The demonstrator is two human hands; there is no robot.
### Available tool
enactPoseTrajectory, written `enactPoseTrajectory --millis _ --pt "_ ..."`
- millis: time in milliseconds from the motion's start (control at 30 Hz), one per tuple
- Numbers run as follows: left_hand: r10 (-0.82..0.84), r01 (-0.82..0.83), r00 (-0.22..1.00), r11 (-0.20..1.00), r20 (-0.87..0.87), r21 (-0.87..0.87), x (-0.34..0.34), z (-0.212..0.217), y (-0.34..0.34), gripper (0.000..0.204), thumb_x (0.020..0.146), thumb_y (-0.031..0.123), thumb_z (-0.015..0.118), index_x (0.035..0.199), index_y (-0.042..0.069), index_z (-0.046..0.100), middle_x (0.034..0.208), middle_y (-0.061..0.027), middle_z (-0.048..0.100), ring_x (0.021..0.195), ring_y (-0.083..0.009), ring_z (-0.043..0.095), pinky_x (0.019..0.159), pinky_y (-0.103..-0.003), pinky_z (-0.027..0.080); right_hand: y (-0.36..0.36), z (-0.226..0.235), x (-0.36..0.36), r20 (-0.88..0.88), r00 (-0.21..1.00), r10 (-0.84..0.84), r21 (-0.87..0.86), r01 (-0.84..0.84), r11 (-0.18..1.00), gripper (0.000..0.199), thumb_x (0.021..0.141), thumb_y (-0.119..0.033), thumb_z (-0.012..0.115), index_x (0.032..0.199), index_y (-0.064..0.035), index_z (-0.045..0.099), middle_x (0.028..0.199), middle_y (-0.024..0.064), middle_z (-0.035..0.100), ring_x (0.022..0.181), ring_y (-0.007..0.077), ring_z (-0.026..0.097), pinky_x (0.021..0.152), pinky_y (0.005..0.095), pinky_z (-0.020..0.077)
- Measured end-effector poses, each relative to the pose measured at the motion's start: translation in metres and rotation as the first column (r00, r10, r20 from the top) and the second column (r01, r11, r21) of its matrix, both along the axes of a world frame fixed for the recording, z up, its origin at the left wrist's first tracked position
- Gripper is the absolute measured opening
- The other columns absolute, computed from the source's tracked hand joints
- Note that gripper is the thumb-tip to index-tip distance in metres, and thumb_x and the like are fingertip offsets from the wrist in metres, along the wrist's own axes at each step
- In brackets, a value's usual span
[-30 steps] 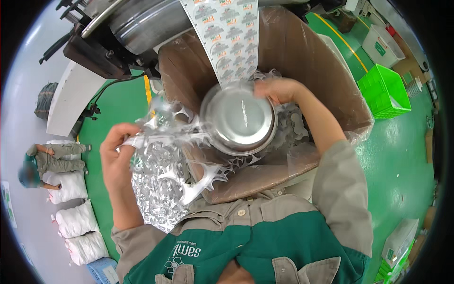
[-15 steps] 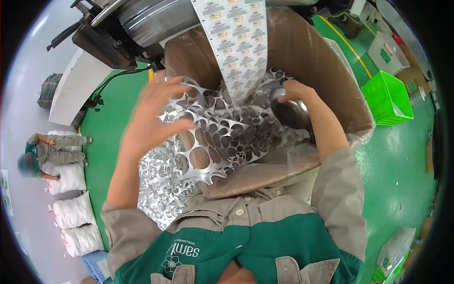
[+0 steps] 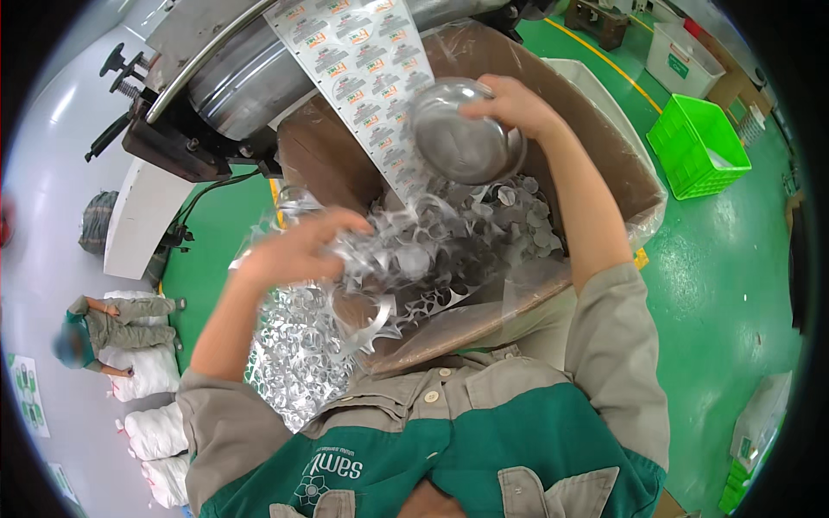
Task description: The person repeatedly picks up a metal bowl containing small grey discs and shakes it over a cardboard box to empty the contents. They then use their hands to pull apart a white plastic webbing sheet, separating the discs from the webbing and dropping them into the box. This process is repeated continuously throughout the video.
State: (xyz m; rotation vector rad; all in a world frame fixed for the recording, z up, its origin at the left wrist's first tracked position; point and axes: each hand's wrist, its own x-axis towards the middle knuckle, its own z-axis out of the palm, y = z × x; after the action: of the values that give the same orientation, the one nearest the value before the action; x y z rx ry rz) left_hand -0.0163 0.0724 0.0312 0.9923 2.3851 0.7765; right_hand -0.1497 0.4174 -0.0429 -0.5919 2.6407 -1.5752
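The right hand [image 3: 509,104] has lifted the shallow round metal bowl [image 3: 462,129] from down among the scrap to up near the far wall of the large brown cardboard box [image 3: 604,147], fingers curled over the bowl's rim. The left hand [image 3: 298,250], which half a second ago was spread wide and raised high over the punched foil, has dropped and closed loosely on a bunch of that silvery perforated foil web [image 3: 389,276] at the box's near left edge. I judge that the scrap is being gathered and pressed into the box while the bowl is kept clear of it.

The foil is thin, shiny and crumpled, a lattice of round holes with pointed star-like bridges between them; more of it hangs outside the box by the left forearm (a denser, glittering fold). Loose foil discs [image 3: 518,224] lie in the box, which has a clear plastic liner. A printed strip of round lid shapes [image 3: 363,78] runs down from a grey steel machine roller [image 3: 250,78]. A bright green plastic crate [image 3: 699,142] stands well apart on the green floor [image 3: 717,285].
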Motion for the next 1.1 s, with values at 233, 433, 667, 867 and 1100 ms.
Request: enactPoseTrajectory --millis 233,433,667,867,1100 --pt "0.495 -0.530 0.844 0.703 0.207 0.474 0.023 0.075 -0.042 0.046 0.069 0.000 0.051 0.115 0.000 0.046 0.085 -0.0018 0.058 0.061 -0.0024 0.047 0.052 -0.016 0.036 -0.035 -0.014 0.022 0.120 0.681 0.723 -0.969 -0.079 0.236 0.055 0.087 -0.046 0.048 0.121 -0.0028 0.046 0.111 0.0112 0.058 0.103 0.0206 0.056 0.090 0.0414 0.0442" --pt "0.633 -0.603 0.758 0.587 0.159 0.540 -0.001 0.039 -0.049 0.034 0.077 0.001 0.051 0.111 0.005 0.051 0.087 0.0013 0.057 0.072 -0.0026 0.048 0.059 -0.018 0.038 -0.058 -0.144 0.021 0.352 0.918 0.183 0.889 -0.389 0.242 0.056 0.068 -0.041 0.067 0.108 -0.0021 0.059 0.106 0.0147 0.061 0.098 0.0294 0.059 0.083 0.0373 0.0464" --pt "0.654 -0.687 0.715 0.591 0.246 0.423 -0.050 -0.061 -0.069 0.023 0.086 0.014 0.052 0.109 0.007 0.052 0.087 -0.0002 0.055 0.076 -0.0054 0.048 0.062 -0.019 0.039 -0.033 -0.050 -0.007 0.390 0.884 0.259 0.255 -0.374 0.892 0.046 0.069 -0.023 0.070 0.105 0.0006 0.054 0.106 0.0132 0.058 0.100 0.0240 0.057 0.085 0.0344 0.0460" --pt "0.416 -0.846 0.528 0.184 0.740 0.501 -0.061 -0.062 -0.061 0.019 0.089 0.016 0.052 0.105 0.005 0.052 0.078 -0.0004 0.053 0.070 -0.0063 0.050 0.060 -0.019 0.042 -0.063 -0.049 0.014 0.365 0.570 0.736 -0.895 -0.002 0.445 0.053 0.080 -0.033 0.063 0.119 -0.0017 0.046 0.111 0.0129 0.057 0.103 0.0236 0.056 0.086 0.0414 0.0462" --pt "0.663 -0.723 0.669 0.474 0.337 0.503 -0.052 -0.088 -0.073 0.040 0.085 0.030 0.056 0.113 0.003 0.051 0.103 -0.0103 0.056 0.103 -0.0232 0.048 0.092 -0.036 0.035 -0.059 -0.174 0.016 0.414 0.901 0.127 0.877 -0.432 0.208 0.050 0.068 -0.032 0.069 0.104 -0.0005 0.054 0.106 0.0198 0.058 0.100 0.0321 0.056 0.082 0.0380 0.0465"
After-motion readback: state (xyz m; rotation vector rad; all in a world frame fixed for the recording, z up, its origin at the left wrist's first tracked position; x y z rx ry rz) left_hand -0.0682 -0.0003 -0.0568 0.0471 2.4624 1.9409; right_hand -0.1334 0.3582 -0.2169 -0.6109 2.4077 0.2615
